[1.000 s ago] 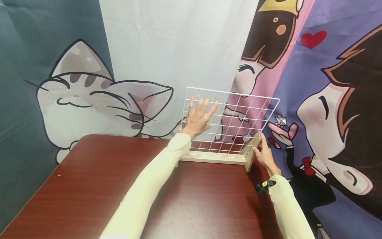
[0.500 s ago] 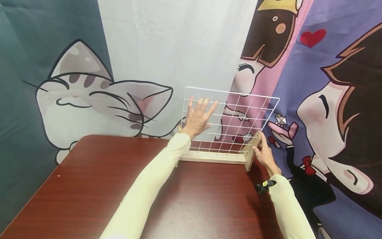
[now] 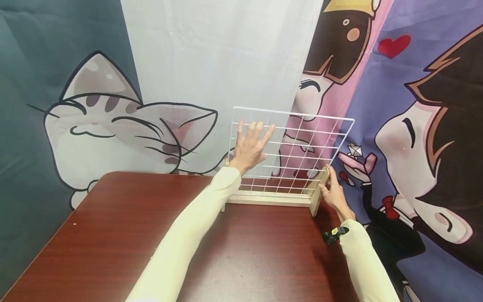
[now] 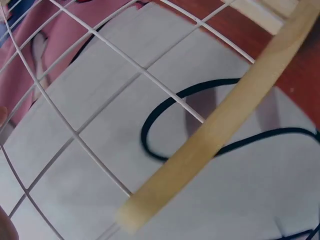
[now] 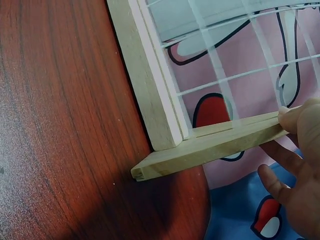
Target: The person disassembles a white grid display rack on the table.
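A white wire grid panel [image 3: 298,138] stands tilted in a light wooden stand [image 3: 271,201] at the table's back right. My left hand [image 3: 249,147] lies spread against the front of the grid's left half, fingers straight. Only small parts of its fingers [image 4: 6,227] show at the left edge of the left wrist view, beside a wooden side piece [image 4: 215,130]. My right hand [image 3: 333,191] pinches the upper end of the stand's right side piece [image 5: 210,152]. In the right wrist view its thumb is on that end, with other fingers below.
The dark red wooden table [image 3: 124,235] extends to the left and front of the stand. Close behind it hangs a cartoon-printed cloth [image 3: 211,54] with a cat and figures. A dark band with a yellow-green part [image 3: 335,235] sits on the right wrist.
The grid's top edge has risen slightly and the panel stands a little more upright. Both hands keep about the same places, and the head view has shifted slightly.
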### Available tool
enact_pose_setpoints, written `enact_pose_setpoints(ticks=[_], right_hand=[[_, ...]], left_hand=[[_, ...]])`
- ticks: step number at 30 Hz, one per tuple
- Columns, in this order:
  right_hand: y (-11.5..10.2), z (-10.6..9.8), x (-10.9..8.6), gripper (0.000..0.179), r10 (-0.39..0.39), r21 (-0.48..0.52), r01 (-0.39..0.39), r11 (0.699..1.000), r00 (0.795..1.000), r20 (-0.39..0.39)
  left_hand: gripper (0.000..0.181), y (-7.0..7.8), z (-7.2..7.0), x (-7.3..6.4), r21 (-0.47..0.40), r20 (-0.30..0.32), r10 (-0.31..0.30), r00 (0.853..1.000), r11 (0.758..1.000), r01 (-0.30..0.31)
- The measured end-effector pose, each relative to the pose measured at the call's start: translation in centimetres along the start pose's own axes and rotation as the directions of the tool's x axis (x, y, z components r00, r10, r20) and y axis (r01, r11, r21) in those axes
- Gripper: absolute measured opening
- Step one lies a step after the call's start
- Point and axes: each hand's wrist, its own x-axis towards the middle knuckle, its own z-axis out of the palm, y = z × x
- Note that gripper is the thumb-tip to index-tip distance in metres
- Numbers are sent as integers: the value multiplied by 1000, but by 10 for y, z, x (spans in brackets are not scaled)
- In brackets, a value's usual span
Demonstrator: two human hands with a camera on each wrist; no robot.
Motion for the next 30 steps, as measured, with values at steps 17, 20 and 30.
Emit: enact_pose_setpoints(ticks=[17,20,30], right_hand=[[-1,4,-1,75,29,-12,-29,999,1000,6],[-1,4,-1,75,30,-1,-30,1000,999,10],[1,2,-2,79,38,-5,-38,999,999,7]], left_hand=[[104,-11,-16,25,6,3,27,1000,1000,-27],[104,-12,-19,29,13,14,28,1000,1000,-28],[107,-11,-24,40,3,35,40,999,999,-40]])
